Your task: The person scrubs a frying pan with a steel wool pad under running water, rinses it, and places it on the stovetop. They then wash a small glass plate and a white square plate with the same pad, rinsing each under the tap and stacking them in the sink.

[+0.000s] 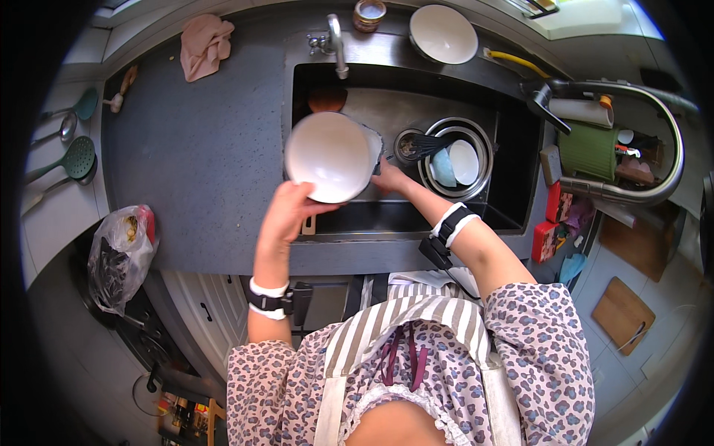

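Note:
My left hand (290, 209) grips the near rim of a large white bowl (329, 156), held over the left part of the metal sink (385, 100). Just behind its right side shows the edge of a second white dish (372, 144) with a dark rim. My right hand (390, 177) is at that edge, thumb up along it; its other fingers are partly hidden. To the right, nested metal bowls (486, 164) stand in the sink, holding a light blue bowl (443, 169) and a small white bowl (463, 161). A black slotted utensil (432, 146) leans there by the drain.
A faucet (336, 44) reaches over the sink's back edge. Behind it stand a jar (368, 14) and another white bowl (443, 33). A brownish-red item (327, 100) lies in the sink. Left are a pink cloth (206, 47) and a plastic bag (120, 256); right, a sponge (550, 165).

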